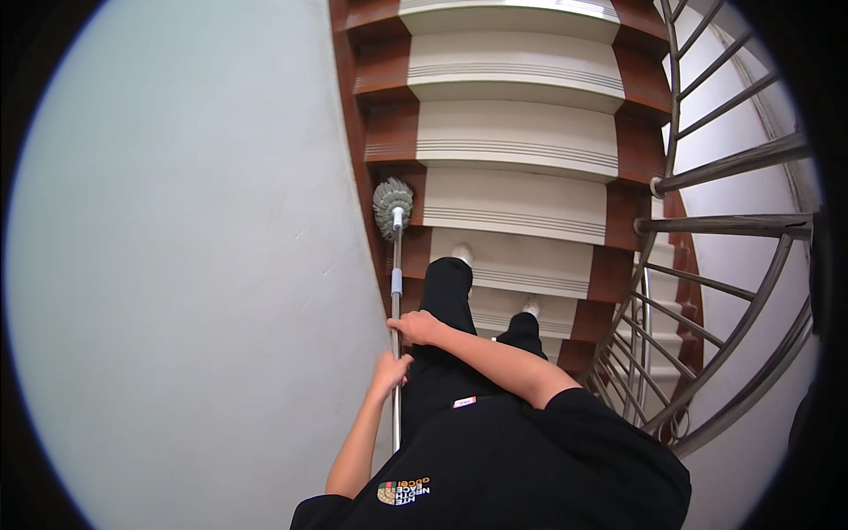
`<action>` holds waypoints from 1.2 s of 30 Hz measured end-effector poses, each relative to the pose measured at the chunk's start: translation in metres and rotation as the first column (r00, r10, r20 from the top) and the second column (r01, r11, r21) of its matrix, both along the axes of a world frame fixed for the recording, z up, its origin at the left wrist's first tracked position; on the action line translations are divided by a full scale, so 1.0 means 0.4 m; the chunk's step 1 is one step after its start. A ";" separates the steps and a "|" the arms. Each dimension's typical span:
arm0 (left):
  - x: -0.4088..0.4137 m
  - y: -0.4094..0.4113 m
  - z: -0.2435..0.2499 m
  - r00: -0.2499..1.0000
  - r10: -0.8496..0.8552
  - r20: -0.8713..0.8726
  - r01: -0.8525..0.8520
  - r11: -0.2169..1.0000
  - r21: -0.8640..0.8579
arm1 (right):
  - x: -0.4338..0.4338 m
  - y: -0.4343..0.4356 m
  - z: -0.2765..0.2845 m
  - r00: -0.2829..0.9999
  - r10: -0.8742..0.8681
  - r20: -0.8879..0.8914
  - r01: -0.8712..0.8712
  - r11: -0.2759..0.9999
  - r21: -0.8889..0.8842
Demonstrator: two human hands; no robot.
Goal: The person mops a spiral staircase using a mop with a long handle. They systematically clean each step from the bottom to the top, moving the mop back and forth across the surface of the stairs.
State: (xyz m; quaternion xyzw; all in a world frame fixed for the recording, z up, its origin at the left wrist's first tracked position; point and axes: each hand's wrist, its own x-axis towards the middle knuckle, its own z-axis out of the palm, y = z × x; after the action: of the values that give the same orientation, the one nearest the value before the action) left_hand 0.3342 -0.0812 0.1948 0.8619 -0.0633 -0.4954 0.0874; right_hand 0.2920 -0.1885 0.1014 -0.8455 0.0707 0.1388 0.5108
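A mop with a metal pole (397, 255) runs nearly straight up the view along the wall side of the stairs. Its round grey-green strand head (393, 192) rests at the brown wall-side end of a stair step (513, 192). Both hands grip the pole below its pale grey-blue sleeve (396, 281). My right hand (419, 327) is the upper one, reaching across from the right. Lower down, my left hand (391, 371) is wrapped around the pole. The pole's lower end is hidden by my black shirt.
A pale wall (199, 265) stands close on the left. To the right runs a metal railing (729, 225) with curved bars, and another flight (662, 318) shows through it. My white shoes (464, 253) are on different steps. The steps have ridged edges.
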 end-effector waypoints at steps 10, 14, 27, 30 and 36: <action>0.051 -0.363 0.005 0.648 0.010 -0.762 -0.054 0.998 -0.033 | -0.180 -0.242 0.084 0.692 -0.638 -0.338 0.703 0.703 0.110; -0.078 -0.529 -0.127 0.583 -0.365 -0.725 0.254 0.930 -0.265 | -0.333 -0.324 0.025 0.335 -0.891 -0.307 0.904 0.396 -0.161; 0.029 -0.624 0.236 0.614 -0.645 -0.454 0.521 0.764 -0.381 | -0.305 -0.458 0.296 0.421 -0.905 -0.059 0.888 0.398 0.232; 0.065 -0.563 0.293 0.772 -0.363 -0.521 0.262 0.930 -0.259 | -0.233 -0.513 0.313 0.680 -0.732 -0.039 0.675 0.605 0.421; -0.008 -0.546 0.346 0.824 0.257 -0.505 -0.401 0.894 -0.199 | -0.092 -0.589 0.303 0.951 -0.304 0.061 0.253 0.876 0.410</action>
State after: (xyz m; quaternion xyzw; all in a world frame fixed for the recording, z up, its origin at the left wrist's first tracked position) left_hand 0.3311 -0.2997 0.3332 0.6921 0.0373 -0.6493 0.3129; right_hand 0.2553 -0.4241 0.2225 -0.7121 0.1304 0.0225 0.6895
